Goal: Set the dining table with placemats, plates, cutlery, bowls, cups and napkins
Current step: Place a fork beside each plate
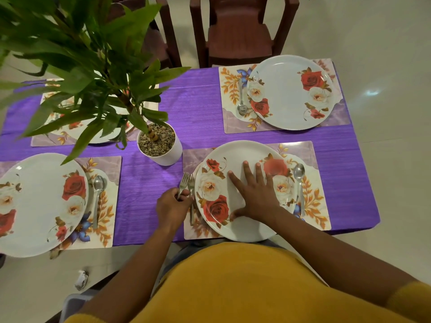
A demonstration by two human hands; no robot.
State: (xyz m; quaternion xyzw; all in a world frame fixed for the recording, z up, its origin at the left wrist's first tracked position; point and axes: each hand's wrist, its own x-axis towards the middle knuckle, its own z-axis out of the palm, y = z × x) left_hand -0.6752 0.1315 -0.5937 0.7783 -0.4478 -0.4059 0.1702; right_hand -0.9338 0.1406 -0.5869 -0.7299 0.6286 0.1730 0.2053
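My left hand (172, 206) is shut on forks (184, 183), tines pointing away, just left of the near right plate (235, 164). Another fork (191, 206) lies on the floral placemat (310, 152) against that plate's left rim. My right hand (254, 192) rests flat on this rose-patterned plate with fingers spread. A spoon (299, 183) lies to the plate's right. The far right plate (284, 94) has a spoon (241, 99) on its left. The near left plate (37, 201) has a spoon (97, 197) on its right.
A potted plant in a white pot (163, 155) stands mid-table; its leaves hide most of the far left plate (102, 136). Purple tablecloth (191, 108) covers the table. A brown chair (240, 31) stands behind the far side.
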